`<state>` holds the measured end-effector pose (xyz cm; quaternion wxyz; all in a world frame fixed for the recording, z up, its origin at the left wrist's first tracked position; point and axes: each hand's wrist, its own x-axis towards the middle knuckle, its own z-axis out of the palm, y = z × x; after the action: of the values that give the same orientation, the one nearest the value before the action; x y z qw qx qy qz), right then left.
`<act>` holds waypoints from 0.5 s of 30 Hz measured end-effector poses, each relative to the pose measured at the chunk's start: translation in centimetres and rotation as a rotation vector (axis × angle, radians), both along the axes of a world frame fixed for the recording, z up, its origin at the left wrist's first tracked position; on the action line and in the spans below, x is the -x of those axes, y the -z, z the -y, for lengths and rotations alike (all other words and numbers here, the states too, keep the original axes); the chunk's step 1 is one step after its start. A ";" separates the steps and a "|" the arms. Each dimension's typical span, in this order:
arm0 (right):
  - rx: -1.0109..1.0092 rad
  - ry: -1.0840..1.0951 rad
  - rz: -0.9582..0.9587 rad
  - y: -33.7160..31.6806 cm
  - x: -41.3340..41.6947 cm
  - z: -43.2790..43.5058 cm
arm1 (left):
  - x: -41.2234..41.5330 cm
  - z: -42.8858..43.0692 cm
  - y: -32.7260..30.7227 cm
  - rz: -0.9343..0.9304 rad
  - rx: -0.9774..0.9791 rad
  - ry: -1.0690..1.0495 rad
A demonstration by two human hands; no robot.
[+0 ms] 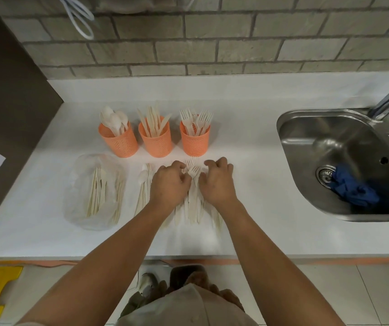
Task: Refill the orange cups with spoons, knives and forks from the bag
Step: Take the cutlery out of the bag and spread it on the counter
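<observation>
- My left hand (pixel 170 182) and right hand (pixel 217 182) sit side by side on the white counter (pixel 271 196), near its front edge.
- Both hands have their fingers curled in on the loose forks (pixel 192 203) lying between them. The left grips the pile from its left side and the right from its right.
- The prongs stick out past my fingertips and point toward the brick wall.
- Three orange cups stand in a row just behind my hands: the spoon cup (pixel 118 141) on the left, the knife cup (pixel 156 143) in the middle, the fork cup (pixel 195 142) on the right.
- The clear bag (pixel 80 184) lies flat to the left of my hands, with knives inside.
- A small pile of spoons (pixel 143 184) and other cutlery lies between the bag and my left hand.
- The sink (pixel 306 137) is well off to the right, with a blue cloth (pixel 353 190) beside its drain.
</observation>
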<state>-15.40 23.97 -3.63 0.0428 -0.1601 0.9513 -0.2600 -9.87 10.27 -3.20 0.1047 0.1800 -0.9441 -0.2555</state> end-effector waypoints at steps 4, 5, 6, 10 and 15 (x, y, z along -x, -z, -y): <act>-0.077 0.034 0.115 0.2 2.3 2.5 | -1.2 0.6 -0.1 0.064 0.102 0.051; -0.116 0.034 0.148 0.1 2.6 3.0 | -1.5 0.7 0.0 0.103 0.135 0.060; -0.146 0.031 0.167 0.1 2.9 3.4 | -1.8 0.8 0.1 0.134 0.160 0.067; -0.093 0.059 0.192 -0.1 3.8 4.5 | -2.4 0.5 0.3 0.148 0.183 0.089; 0.191 0.204 0.392 -0.4 4.3 4.6 | -2.5 0.6 0.1 0.088 0.182 0.127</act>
<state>-19.67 19.39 -3.20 0.1848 -0.0131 0.9071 -0.3779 -7.33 9.62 -3.32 0.0625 0.1207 -0.9766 -0.1664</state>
